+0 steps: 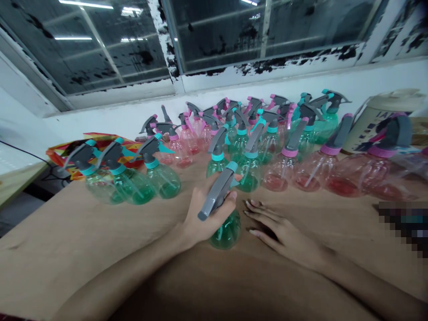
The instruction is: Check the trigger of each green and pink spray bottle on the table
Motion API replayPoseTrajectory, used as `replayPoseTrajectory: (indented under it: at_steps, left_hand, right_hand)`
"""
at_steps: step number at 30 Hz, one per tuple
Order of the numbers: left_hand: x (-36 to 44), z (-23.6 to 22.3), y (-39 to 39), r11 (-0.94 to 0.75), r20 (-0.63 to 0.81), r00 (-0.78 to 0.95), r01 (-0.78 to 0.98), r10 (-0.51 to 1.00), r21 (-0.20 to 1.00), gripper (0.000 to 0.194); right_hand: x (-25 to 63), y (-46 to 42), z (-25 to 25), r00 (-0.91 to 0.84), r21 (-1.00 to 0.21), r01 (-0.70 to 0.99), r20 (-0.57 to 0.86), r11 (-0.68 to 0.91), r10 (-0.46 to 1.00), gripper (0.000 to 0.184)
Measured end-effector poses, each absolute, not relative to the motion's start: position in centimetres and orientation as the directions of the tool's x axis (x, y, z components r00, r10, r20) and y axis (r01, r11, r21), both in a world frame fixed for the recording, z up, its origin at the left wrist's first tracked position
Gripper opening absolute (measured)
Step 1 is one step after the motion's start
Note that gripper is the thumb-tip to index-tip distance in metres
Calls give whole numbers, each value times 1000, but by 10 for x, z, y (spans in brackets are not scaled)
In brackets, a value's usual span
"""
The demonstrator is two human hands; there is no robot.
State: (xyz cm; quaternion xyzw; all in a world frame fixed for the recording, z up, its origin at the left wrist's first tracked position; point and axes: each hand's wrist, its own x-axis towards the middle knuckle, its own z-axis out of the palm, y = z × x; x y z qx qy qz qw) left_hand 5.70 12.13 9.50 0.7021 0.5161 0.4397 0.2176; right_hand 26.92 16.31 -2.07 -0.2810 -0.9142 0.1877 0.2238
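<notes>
My left hand [209, 214] is wrapped round the neck of a green spray bottle [226, 234] with a grey trigger head and a teal nozzle. That bottle is upright near the table's front, its nozzle end facing away from me. My right hand [276, 227] lies on the table to the right of it, fingers stretched out and holding nothing. Just beyond my hands stand another green spray bottle [250, 174] and a pink spray bottle [276, 178]. Three green spray bottles, the nearest one [164, 180] among them, form a group to the left.
Several more pink and green spray bottles [239, 142] crowd the back of the wooden table [133, 245]. A red and yellow bag [62, 154] lies at the left edge. A cream container [374, 116] stands at the back right, below the window [267, 35]. Pixelated dark patch at right.
</notes>
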Motion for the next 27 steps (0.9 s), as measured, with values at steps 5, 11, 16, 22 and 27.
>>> replayPoseTrajectory:
  at_steps: [5,11,16,22,27]
  left_hand:
    - [58,97,121,-358,384,73,552,921,753,28]
    - [59,99,120,-340,369,64,559,927,756,29]
    - [61,101,119,-353,384,68,564,921,746,27]
    - [60,98,121,-350,387,63,573,920,741,27]
    - [57,97,123,-397,397,131,566,909,723,23]
  right_hand:
    - [269,162,-18,-740,-486,426,298,763,603,49]
    - [269,162,-19,-735,-496,423,301,758,607,51]
    - [269,162,-21,-735,-491,424,304,761,606,49]
    - [269,163,-21,-729,-494,434,300,754,616,50]
    - [269,163,-22,-735,-494,421,305,761,605,50]
